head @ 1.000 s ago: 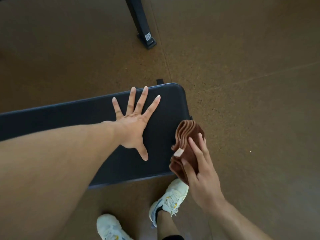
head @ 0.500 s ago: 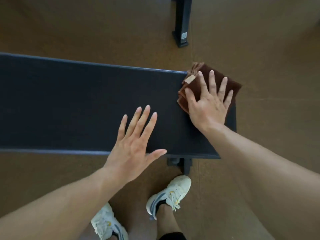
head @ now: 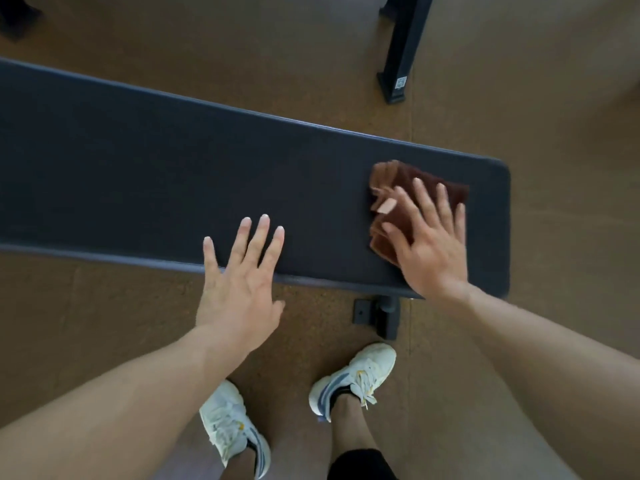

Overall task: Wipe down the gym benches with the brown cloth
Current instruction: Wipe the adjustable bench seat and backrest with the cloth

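Note:
A long black padded gym bench [head: 138,174] runs across the view from the left to the right. A folded brown cloth [head: 391,188] with a small pale tag lies flat on the bench's right end. My right hand [head: 429,240] presses down on the cloth with straight, spread fingers and covers its near right part. My left hand [head: 239,275] is open, its fingertips over the bench's near edge and its palm out past the edge above the floor.
The floor is brown and speckled. A black metal frame leg [head: 401,46] stands at the top right beyond the bench. The bench's own foot bracket [head: 377,313] sits under its near edge. My two white sneakers [head: 353,379] stand close to the bench.
My right hand has slid the cloth from the far right corner inward onto the bench top. My left hand has drawn back toward the near edge.

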`<state>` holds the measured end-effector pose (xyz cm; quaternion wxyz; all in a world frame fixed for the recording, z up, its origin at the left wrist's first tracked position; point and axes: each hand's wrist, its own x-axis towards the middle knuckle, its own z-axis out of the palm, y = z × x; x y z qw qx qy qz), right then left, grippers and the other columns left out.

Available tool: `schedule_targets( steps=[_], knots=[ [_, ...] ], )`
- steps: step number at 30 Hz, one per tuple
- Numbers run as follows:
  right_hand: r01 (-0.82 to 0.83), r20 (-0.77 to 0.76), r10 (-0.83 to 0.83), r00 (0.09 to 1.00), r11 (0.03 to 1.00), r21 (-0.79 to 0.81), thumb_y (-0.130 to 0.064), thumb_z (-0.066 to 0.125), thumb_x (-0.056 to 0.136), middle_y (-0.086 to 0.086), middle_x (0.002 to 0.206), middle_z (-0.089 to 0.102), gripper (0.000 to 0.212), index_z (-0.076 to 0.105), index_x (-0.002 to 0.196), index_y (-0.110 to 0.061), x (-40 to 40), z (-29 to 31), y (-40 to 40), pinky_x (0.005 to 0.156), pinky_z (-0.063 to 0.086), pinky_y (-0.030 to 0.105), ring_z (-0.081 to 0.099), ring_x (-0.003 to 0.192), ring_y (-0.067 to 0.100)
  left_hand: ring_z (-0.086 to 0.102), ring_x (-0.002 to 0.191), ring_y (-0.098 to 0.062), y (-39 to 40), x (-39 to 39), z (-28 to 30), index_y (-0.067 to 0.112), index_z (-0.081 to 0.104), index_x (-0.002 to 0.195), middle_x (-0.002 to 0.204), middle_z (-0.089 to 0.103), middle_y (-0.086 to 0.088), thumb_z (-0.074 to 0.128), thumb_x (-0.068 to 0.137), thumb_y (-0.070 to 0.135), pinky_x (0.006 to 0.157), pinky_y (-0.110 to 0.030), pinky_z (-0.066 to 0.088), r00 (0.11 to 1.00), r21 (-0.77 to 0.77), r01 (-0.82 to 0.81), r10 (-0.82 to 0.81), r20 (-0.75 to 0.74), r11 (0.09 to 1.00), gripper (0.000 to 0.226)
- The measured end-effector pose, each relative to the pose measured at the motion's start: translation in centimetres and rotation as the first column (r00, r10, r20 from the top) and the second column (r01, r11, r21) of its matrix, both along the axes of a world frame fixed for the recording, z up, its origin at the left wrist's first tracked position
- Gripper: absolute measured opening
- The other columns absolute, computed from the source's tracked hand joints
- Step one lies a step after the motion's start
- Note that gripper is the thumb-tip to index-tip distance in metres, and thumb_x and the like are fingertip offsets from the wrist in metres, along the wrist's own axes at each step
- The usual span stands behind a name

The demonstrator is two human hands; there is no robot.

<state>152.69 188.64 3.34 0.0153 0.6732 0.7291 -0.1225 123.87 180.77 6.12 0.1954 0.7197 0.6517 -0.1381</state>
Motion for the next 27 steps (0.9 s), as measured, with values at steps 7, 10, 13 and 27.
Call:
schedule_targets(
  steps=[7, 10, 13, 27],
  knots=[
    [0.335, -0.150, -0.317, 0.937, 0.934, 0.122, -0.056, 0.040, 0.103, -0.008, 0.170, 0.029, 0.061, 0.047, 0.157, -0.028, 1.5, -1.1, -10.5, 0.130, 0.006, 0.059, 0.011, 0.163, 0.025, -0.015, 0.157, -0.028, 1.8, -1.1, 1.7, 0.023, -0.021, 0.158, 0.168, -0.023, -0.004, 0.062, 0.097, 0.044, 0.123, -0.058, 0.020, 0.985, -0.102, 0.136, -0.146, -0.096, 0.985, 0.105],
    [0.097, -0.139, -0.069, 0.988, 0.973, 0.208, -0.050, 0.047, 0.105, -0.005, 0.167, 0.037, 0.054, 0.050, 0.154, -0.026, -3.1, -1.8, -11.4, 0.128, 0.013, 0.062, 0.019, 0.161, 0.030, -0.013, 0.157, -0.028, 2.0, -1.1, 2.1, 0.023, -0.018, 0.160, 0.169, -0.021, -0.003, 0.063, 0.097, 0.031, 0.122, -0.057, 0.021, 0.985, -0.115, 0.146, -0.155, -0.077, 0.983, 0.103],
    [-0.153, -0.153, 0.188, 0.970, 0.965, 0.215, -0.046, 0.055, 0.105, -0.006, 0.167, 0.038, 0.053, 0.049, 0.155, -0.031, -9.8, -2.3, -11.2, 0.129, 0.014, 0.058, 0.021, 0.161, 0.030, -0.006, 0.158, -0.022, 2.3, -1.6, 2.8, 0.026, -0.010, 0.162, 0.170, -0.016, 0.004, 0.056, 0.097, 0.017, 0.120, -0.052, 0.028, 0.989, -0.103, 0.139, -0.142, -0.028, 0.985, 0.093],
    [0.046, -0.397, -0.747, -0.533, 0.442, -0.896, -0.061, 0.049, 0.101, 0.011, 0.126, 0.076, 0.060, 0.074, 0.128, -0.014, -13.5, 10.3, -9.8, 0.115, 0.046, 0.048, 0.072, 0.121, 0.027, 0.057, 0.126, 0.002, -1.2, 3.6, 7.0, 0.059, 0.040, 0.145, 0.134, 0.063, 0.023, 0.062, 0.097, 0.048, 0.112, -0.039, 0.046, 0.264, -0.483, -0.473, 0.642, 0.720, 0.737, 0.054]
  ],
)
